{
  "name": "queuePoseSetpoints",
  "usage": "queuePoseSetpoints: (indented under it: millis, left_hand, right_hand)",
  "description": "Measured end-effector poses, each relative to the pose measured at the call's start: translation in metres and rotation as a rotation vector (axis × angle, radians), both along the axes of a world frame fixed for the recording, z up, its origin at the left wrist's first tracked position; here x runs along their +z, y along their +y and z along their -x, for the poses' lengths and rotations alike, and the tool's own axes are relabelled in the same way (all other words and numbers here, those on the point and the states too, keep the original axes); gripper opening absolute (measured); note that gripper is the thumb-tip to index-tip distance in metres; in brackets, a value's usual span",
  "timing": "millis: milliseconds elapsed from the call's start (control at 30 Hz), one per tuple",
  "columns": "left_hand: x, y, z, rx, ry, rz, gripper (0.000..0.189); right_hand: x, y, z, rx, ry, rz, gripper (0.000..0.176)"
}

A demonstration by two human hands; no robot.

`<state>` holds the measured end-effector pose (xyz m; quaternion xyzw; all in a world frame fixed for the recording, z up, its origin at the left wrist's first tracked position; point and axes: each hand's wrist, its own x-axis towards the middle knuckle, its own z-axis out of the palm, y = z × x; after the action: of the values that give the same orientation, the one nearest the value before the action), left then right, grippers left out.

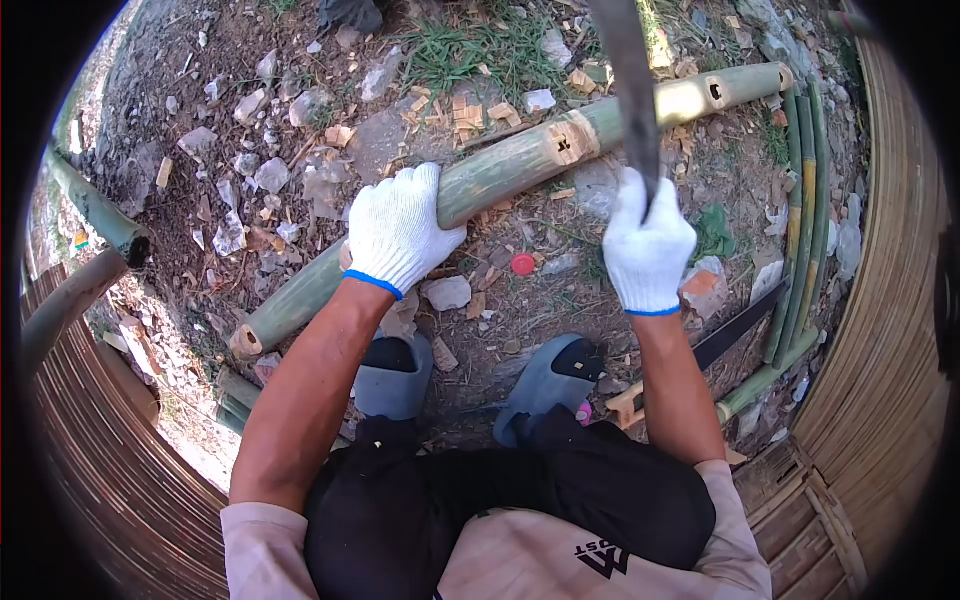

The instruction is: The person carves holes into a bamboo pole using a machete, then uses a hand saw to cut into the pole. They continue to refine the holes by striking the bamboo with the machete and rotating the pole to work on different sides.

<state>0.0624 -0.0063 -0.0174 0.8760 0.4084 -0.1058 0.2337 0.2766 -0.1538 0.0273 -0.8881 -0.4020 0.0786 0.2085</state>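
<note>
My left hand (398, 226), in a white knit glove with a blue cuff, is wrapped round a thick green bamboo pole (500, 180). The pole lies slantwise over the ground, with a pale chopped notch (572, 142) near its middle and a dark hole (715, 92) closer to its far right end. Gloved the same way, my right hand (650, 248) is closed on a machete (632, 85). Its dark blade points up and away, passing in front of the pole to the right of the notch. The machete's handle is hidden in my fist.
A saw (740, 335) with a wooden handle lies by my right forearm. Thin bamboo poles (800, 220) lie at the right, beside a slatted bamboo panel (890, 250). More bamboo (95, 210) stands out at the left. Stones, wood chips and a red cap (523, 264) litter the ground.
</note>
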Motion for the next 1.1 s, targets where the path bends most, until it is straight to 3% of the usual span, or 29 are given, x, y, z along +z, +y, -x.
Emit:
queuePoseSetpoints:
  millis: [33, 100, 167, 233, 300, 333, 433, 500, 567, 600, 633, 733, 767, 833, 867, 900, 1000, 1033, 1100]
  left_hand:
    - [0.003, -0.002, 0.001, -0.010, -0.007, -0.005, 0.063]
    - [0.004, 0.003, 0.000, -0.017, -0.014, -0.013, 0.061]
    - [0.001, 0.000, 0.001, 0.007, -0.021, -0.014, 0.060]
    - [0.003, 0.000, -0.001, 0.015, 0.012, 0.011, 0.061]
    - [0.001, -0.007, 0.005, -0.006, 0.010, 0.005, 0.060]
    - [0.002, 0.000, 0.000, -0.012, -0.008, -0.029, 0.060]
    - [-0.002, 0.000, 0.001, 0.001, -0.036, -0.022, 0.061]
    - [-0.003, 0.002, -0.001, 0.013, -0.011, -0.018, 0.062]
    - [0.003, -0.002, -0.001, -0.001, -0.012, -0.019, 0.062]
    - [0.005, -0.004, 0.001, -0.014, -0.017, 0.001, 0.061]
    - [0.005, 0.003, -0.001, 0.010, -0.022, -0.005, 0.061]
    - [-0.001, 0.000, 0.001, 0.006, 0.012, -0.024, 0.060]
    - [0.000, -0.001, 0.000, 0.003, 0.016, -0.023, 0.061]
    - [-0.003, -0.006, 0.004, -0.010, -0.013, -0.030, 0.061]
    - [-0.003, -0.002, 0.002, -0.004, -0.042, -0.057, 0.061]
    - [0.006, 0.003, -0.002, 0.010, 0.035, 0.014, 0.061]
    - [0.001, -0.001, 0.000, 0.006, 0.018, -0.026, 0.061]
    - [0.001, -0.005, 0.005, 0.004, 0.029, -0.014, 0.061]
    - [0.000, -0.002, 0.002, -0.013, 0.006, -0.052, 0.062]
  right_hand:
    - [-0.037, -0.012, -0.007, 0.117, -0.008, 0.181, 0.035]
    - [-0.013, -0.002, -0.011, 0.186, -0.091, 0.259, 0.035]
    - [0.024, 0.014, -0.005, 0.083, 0.007, 0.037, 0.031]
    - [0.035, 0.018, 0.007, -0.162, 0.026, -0.202, 0.031]
    - [-0.031, -0.007, -0.008, 0.105, -0.129, 0.231, 0.033]
    - [-0.026, -0.002, -0.010, 0.111, -0.075, 0.269, 0.034]
    - [0.024, 0.016, -0.009, 0.068, -0.023, 0.048, 0.033]
    - [0.029, 0.018, 0.006, -0.093, -0.008, -0.276, 0.035]
    - [-0.034, -0.010, -0.002, 0.065, -0.033, 0.273, 0.038]
    - [-0.042, -0.016, -0.004, 0.072, 0.016, 0.248, 0.041]
    - [-0.016, -0.005, -0.007, 0.139, -0.027, 0.230, 0.035]
    - [0.026, 0.012, 0.001, -0.077, 0.037, -0.163, 0.026]
    - [0.022, 0.012, 0.004, -0.178, 0.102, -0.208, 0.030]
    - [-0.043, -0.018, -0.012, 0.077, 0.044, 0.172, 0.035]
    - [-0.030, -0.013, -0.017, 0.119, -0.002, 0.271, 0.038]
    - [-0.012, -0.004, -0.025, 0.178, -0.017, 0.253, 0.038]
    - [0.024, 0.013, -0.009, -0.128, 0.074, -0.152, 0.040]
    - [0.003, 0.002, -0.007, -0.131, 0.084, -0.140, 0.040]
    - [-0.051, -0.021, -0.013, 0.059, 0.168, 0.154, 0.041]
